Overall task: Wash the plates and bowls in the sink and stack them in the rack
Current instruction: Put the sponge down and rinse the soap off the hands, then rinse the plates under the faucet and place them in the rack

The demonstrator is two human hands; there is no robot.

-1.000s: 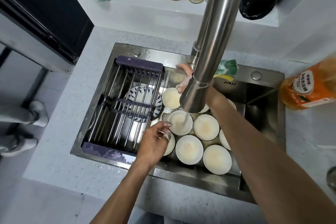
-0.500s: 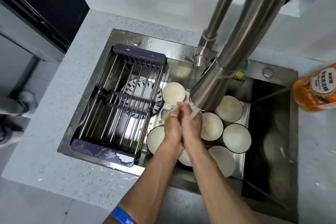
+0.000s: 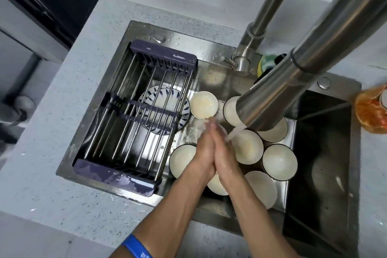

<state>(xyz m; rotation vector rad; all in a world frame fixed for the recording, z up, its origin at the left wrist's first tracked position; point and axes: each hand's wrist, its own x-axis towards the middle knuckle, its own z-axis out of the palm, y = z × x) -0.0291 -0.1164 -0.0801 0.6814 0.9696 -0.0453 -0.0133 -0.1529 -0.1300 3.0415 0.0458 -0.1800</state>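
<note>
My left hand (image 3: 204, 148) and my right hand (image 3: 223, 151) are pressed palm to palm, fingers straight, over the steel sink (image 3: 209, 50). Water runs from the faucet spout (image 3: 272, 100) onto my right hand. Neither hand holds anything. Several white bowls, one of them (image 3: 279, 162), lie in the basin below and around my hands. A smaller white bowl (image 3: 203, 104) sits just beyond my fingertips.
A purple and steel drying rack (image 3: 134, 119) spans the sink's left half, with a blue-patterned plate (image 3: 165, 98) beneath it. An orange bottle (image 3: 371, 109) stands on the counter at right. A green sponge (image 3: 267, 63) lies behind the faucet base.
One second ago my right hand reached behind the faucet and my left hand hovered over the bowls. Since then both hands came together under the running water and stay pressed there.
</note>
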